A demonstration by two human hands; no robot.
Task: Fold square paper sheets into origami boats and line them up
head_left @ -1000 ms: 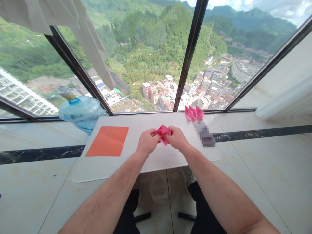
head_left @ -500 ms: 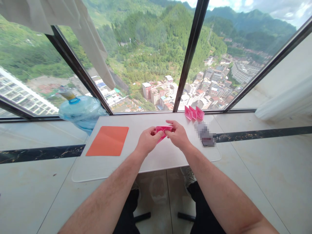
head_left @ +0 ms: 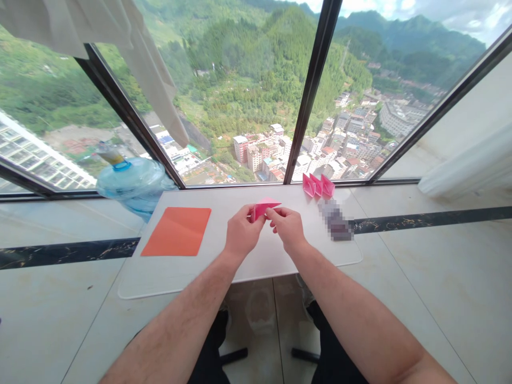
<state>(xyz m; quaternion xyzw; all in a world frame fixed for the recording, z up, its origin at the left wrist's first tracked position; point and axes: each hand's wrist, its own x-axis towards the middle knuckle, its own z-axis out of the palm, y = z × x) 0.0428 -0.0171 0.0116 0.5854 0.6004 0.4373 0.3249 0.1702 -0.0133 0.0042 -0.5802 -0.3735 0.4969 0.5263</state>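
Above the middle of the white table (head_left: 224, 269), a small piece of folded pink paper (head_left: 264, 207) is held between both hands. My left hand (head_left: 243, 230) grips its left side, with the thumb on the near face. The fingers of my right hand (head_left: 288, 226) pinch its lower right edge. Part of the paper is hidden behind the fingers. Several folded pink paper pieces (head_left: 319, 185) stand in a row at the table's far right edge. A flat orange sheet of paper (head_left: 176, 232) lies on the left side.
A pixelated dark object (head_left: 338, 221) lies on the table's right side. A big blue water bottle (head_left: 136, 181) stands behind the left end. Window frames (head_left: 312, 90) rise beyond the far edge, and a pale curtain (head_left: 150, 64) hangs at upper left.
The pink paper has turned in the hands, and a paler fold now points up at its back. My right hand's raised fingers have come down and curled in at the paper's lower right edge.
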